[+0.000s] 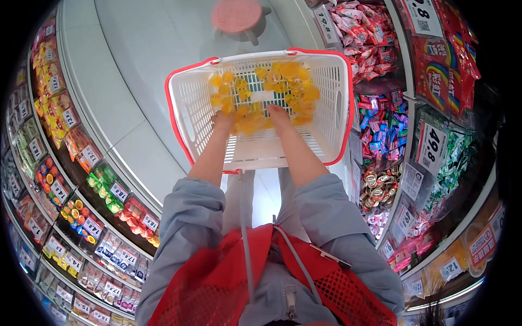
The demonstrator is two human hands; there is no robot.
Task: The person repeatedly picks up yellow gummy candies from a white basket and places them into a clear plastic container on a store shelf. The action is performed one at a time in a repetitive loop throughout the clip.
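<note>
A white plastic shopping basket (pixel 261 157) with red handles folded along its rim stands before me. Inside it lie several small yellow jelly cups (pixel 304 95), spread over the slotted bottom. Both hands reach down into the basket. My left hand (pixel 223 120) is at the pile's left edge, its fingers partly hidden by the hand itself and the cups. My right hand (pixel 279 115) is among the cups near the middle, fingers pointing down and mostly out of sight. Whether either hand grips a cup cannot be made out.
A pink-topped stool (pixel 236 15) stands on the floor beyond the basket. Shelves of wrapped sweets (pixel 57 118) with price tags curve along the left. Close to the basket's right side are bins of wrapped candies (pixel 381 130) and red candy bags (pixel 438 77).
</note>
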